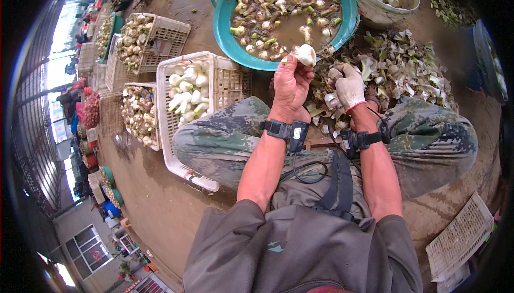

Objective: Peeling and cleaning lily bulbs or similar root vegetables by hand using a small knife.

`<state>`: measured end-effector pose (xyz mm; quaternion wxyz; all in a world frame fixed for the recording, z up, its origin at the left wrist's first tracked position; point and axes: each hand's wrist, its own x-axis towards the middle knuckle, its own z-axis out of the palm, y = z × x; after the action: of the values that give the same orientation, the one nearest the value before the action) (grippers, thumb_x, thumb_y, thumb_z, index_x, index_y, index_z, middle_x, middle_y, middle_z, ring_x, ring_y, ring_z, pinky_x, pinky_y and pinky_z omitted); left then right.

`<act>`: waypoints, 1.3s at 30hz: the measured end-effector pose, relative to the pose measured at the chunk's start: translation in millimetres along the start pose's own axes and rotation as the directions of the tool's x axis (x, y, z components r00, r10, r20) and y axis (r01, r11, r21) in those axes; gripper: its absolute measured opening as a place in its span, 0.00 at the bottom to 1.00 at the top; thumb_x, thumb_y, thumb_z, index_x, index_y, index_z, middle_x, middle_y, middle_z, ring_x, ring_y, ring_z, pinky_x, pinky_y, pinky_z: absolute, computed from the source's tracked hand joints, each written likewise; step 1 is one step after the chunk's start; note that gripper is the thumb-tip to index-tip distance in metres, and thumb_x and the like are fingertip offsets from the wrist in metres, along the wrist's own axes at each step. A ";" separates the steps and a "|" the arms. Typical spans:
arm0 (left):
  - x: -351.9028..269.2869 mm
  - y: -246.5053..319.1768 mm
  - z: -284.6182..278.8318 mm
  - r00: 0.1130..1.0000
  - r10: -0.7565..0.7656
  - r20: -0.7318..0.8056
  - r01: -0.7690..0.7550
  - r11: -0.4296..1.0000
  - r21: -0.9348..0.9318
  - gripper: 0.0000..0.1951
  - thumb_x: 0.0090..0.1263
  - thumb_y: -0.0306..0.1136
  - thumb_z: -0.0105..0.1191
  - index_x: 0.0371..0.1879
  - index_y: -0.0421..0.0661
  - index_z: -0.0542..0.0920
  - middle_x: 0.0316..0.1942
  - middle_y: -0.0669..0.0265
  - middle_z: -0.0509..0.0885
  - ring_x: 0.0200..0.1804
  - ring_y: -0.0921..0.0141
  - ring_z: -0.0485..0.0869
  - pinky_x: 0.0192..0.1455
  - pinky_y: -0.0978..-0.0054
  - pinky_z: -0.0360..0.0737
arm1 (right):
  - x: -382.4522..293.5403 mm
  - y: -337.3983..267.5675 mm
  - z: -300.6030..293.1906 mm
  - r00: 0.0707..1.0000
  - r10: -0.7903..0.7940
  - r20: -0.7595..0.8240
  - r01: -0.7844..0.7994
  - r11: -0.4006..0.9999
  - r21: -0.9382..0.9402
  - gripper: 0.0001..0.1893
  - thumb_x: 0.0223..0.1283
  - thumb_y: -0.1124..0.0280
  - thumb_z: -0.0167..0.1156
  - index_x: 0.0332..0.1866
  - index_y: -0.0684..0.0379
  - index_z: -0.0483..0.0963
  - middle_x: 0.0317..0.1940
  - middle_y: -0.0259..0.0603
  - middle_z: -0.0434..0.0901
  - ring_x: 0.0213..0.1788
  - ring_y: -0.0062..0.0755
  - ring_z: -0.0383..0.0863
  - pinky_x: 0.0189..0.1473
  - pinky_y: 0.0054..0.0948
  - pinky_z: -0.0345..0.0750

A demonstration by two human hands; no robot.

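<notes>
Bare, my left hand (pixel 290 85) grips a white garlic bulb (pixel 306 55) by its short stem, at the near rim of a round teal tub (pixel 220 24). Muddy water and many unpeeled garlic bulbs (pixel 281 8) fill that tub. To the right of the held bulb, my right hand (pixel 348 86) wears a whitish knit glove with the fingers curled; whether something is between them cannot be told. Below its fingers lies a purplish garlic bulb (pixel 332 101) among peelings. Beside my left knee, a white plastic crate (pixel 162 132) contains clean white garlic bulbs (pixel 192 88).
A pile of garlic peelings (pixel 405 68) spreads beyond my right hand. A whitish bucket (pixel 383 16) with bulbs in water stands behind it. Crates of unpeeled garlic (pixel 134 42) stand at the left, an upturned crate (pixel 459 232) at the lower right. A blue container (pixel 478 60) is far right.
</notes>
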<state>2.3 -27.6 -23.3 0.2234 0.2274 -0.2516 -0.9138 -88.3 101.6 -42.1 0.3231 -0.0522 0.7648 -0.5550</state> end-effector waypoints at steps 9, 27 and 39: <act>1.7 -20.0 -2.1 0.987 0.138 -0.079 -0.106 0.941 0.323 0.12 0.73 0.41 0.54 0.41 0.44 0.78 0.33 0.69 0.83 0.32 0.75 0.80 0.34 0.78 0.79 | -15.2 -21.0 4.4 0.913 -0.406 -0.034 0.399 0.908 -0.126 0.11 0.59 0.66 0.62 0.44 0.60 0.79 0.35 0.52 0.82 0.39 0.49 0.82 0.43 0.36 0.77; 117.0 -3.0 54.1 0.999 -0.003 0.035 -0.010 0.935 0.353 0.11 0.73 0.33 0.52 0.45 0.39 0.75 0.38 0.60 0.82 0.37 0.69 0.83 0.39 0.73 0.84 | 31.2 30.6 14.8 0.983 0.123 -0.139 -0.126 0.992 -0.018 0.10 0.55 0.67 0.56 0.36 0.60 0.81 0.34 0.52 0.83 0.40 0.45 0.84 0.47 0.35 0.77; 224.7 -9.4 -48.6 0.996 0.043 -0.080 0.091 -0.451 0.888 0.36 0.57 0.57 0.58 0.50 0.32 0.78 0.47 0.41 0.82 0.53 0.51 0.80 0.58 0.60 0.75 | 32.2 7.8 13.9 0.967 0.143 -0.213 -0.138 0.990 0.040 0.18 0.53 0.60 0.67 0.40 0.65 0.77 0.28 0.50 0.83 0.34 0.45 0.84 0.40 0.35 0.78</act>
<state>-153.9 -155.2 -134.1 -0.0880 0.3505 -0.8957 -0.2592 -103.8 79.1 -65.5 0.2776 0.0664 0.7900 -0.5425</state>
